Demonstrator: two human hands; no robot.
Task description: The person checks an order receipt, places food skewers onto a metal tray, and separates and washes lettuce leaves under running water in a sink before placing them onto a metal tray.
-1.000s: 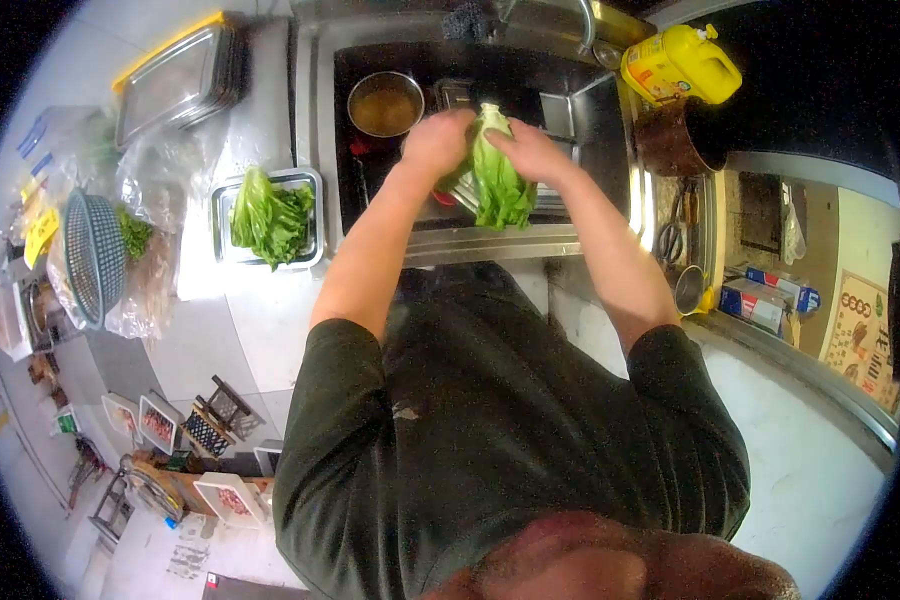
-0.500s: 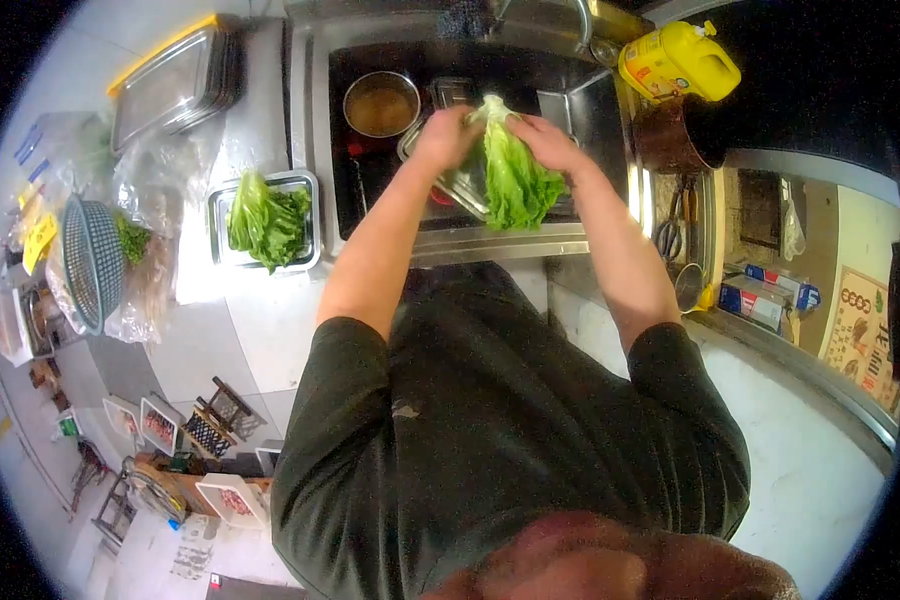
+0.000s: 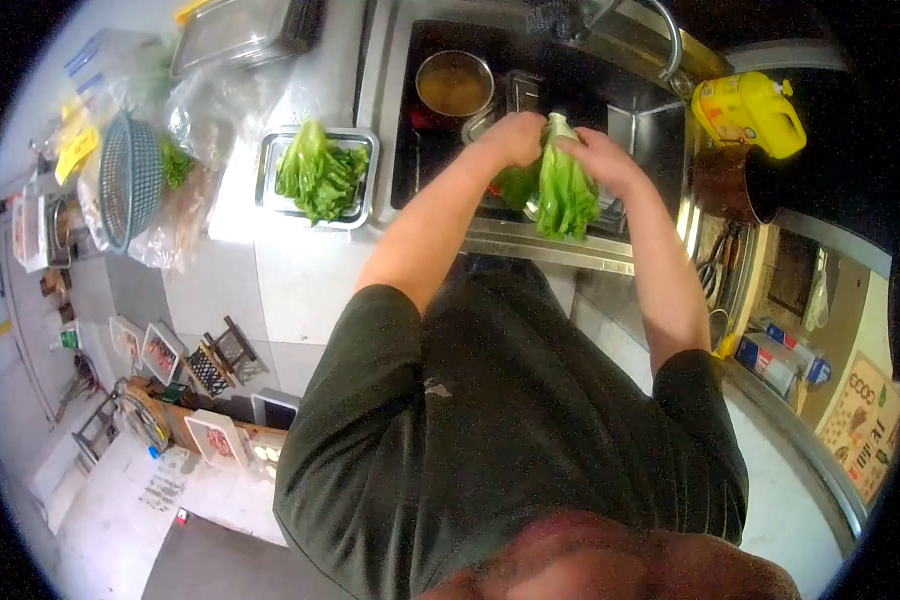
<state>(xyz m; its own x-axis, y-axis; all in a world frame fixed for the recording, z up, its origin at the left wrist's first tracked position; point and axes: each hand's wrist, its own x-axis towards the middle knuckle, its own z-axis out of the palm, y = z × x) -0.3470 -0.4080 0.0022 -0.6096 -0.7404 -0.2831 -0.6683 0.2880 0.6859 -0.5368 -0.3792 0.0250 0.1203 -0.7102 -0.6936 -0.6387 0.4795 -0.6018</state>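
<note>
Over the dark sink (image 3: 425, 160), both my hands are at a leafy green lettuce (image 3: 566, 190), its pale stem end up between them and its leaves hanging toward the sink's near edge. My right hand (image 3: 602, 160) is closed around its upper right side. My left hand (image 3: 515, 140) is closed at the stem's left, and a darker leaf (image 3: 516, 186) hangs just below it. More lettuce (image 3: 320, 175) lies in a metal tray (image 3: 370, 180) on the counter to the left of the sink. A round metal pot (image 3: 455, 84) with brownish contents stands in the sink.
A faucet (image 3: 676, 50) curves over the sink's back right. At the right stands a yellow jug (image 3: 750, 112) beside a brown pot (image 3: 730, 182). Stacked metal trays (image 3: 240, 35), plastic bags and a blue-grey basket (image 3: 130, 182) are on the left.
The camera view has turned, shifting the scene to the right. The lettuce was spread wider half a second ago and now hangs narrower, with a darker leaf apart under my left hand.
</note>
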